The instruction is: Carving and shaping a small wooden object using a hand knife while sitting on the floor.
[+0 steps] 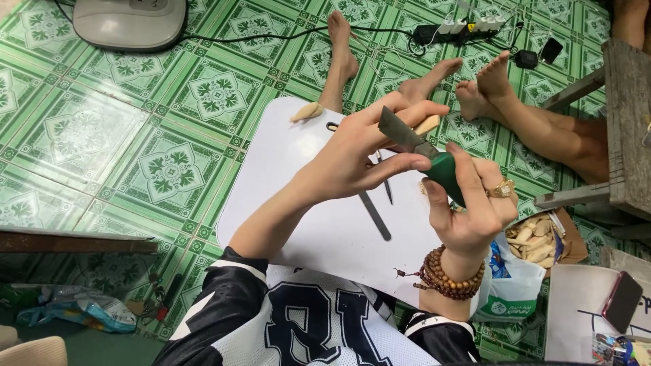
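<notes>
Item one — my right hand (475,203), centre right of the frame, fingers wrapped tight around the green handle of a carving knife (424,152). The blade runs up and left from the fist, flat side toward the camera. I judge the fist grip is there to steady the blade for short, controlled cuts.

Item two — my left hand (366,152), frame centre, thumb and fingers pinched together on a small pale wooden piece (428,124), of which only the tip shows above the blade. The thumb lies just beside the blade, seemingly bracing the piece against the edge.

Item three — white board (298,183) across my lap, centre of the frame, serving as a work surface under both hands. On it: a second pale wooden piece (306,112) at the upper edge, and two slim dark tools (376,215) below the left hand, close by, likely laid there for quick reach.

Item four — bag of pale wood pieces (536,245), lower right, open toward me, just beside my right wrist with its bead bracelet (447,274).

Item five — another person's bare feet (485,88), upper right, well apart from my hands, on the green patterned tile floor (135,135).

Item six — power strip (461,28), top edge, with cables.
</notes>
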